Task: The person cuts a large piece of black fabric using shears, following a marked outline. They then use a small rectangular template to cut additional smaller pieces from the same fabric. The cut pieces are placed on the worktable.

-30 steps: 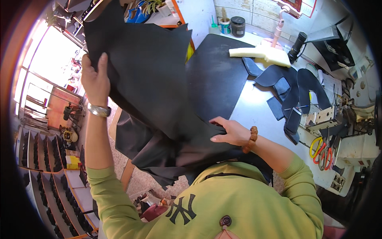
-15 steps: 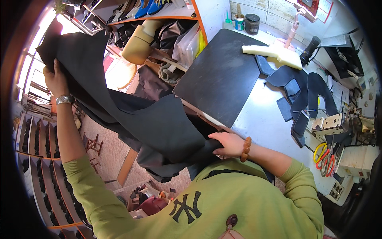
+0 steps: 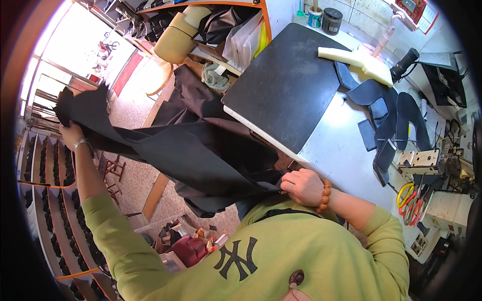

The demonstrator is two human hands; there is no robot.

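Observation:
A large, floppy black sheet of leather-like material (image 3: 196, 155) stretches across my front, creased lengthwise and sagging in folds toward the floor. Its far left end is gripped by my left hand (image 3: 73, 135), which is held out at arm's length with the fingers partly behind the material. By my waist, beside the front edge of the worktable (image 3: 321, 145), my right hand (image 3: 303, 186) is closed on the sheet's other end. More dark folds hang against the table's left side. On the tabletop lies a black mat (image 3: 286, 85).
Black curved pieces (image 3: 386, 110) and pale foam (image 3: 359, 62) lie on the table's right side, near scissors (image 3: 412, 205) and a machine (image 3: 424, 163). Shoe racks (image 3: 55, 215) stand at left. A scrap pile (image 3: 188, 246) and a small stool (image 3: 115, 173) are on the floor.
My left hand has come down from a raised position, and the sheet's left end has dropped with it. My right hand has gone from loosely spread fingers to a closed grip. The sheet is pulled straighter.

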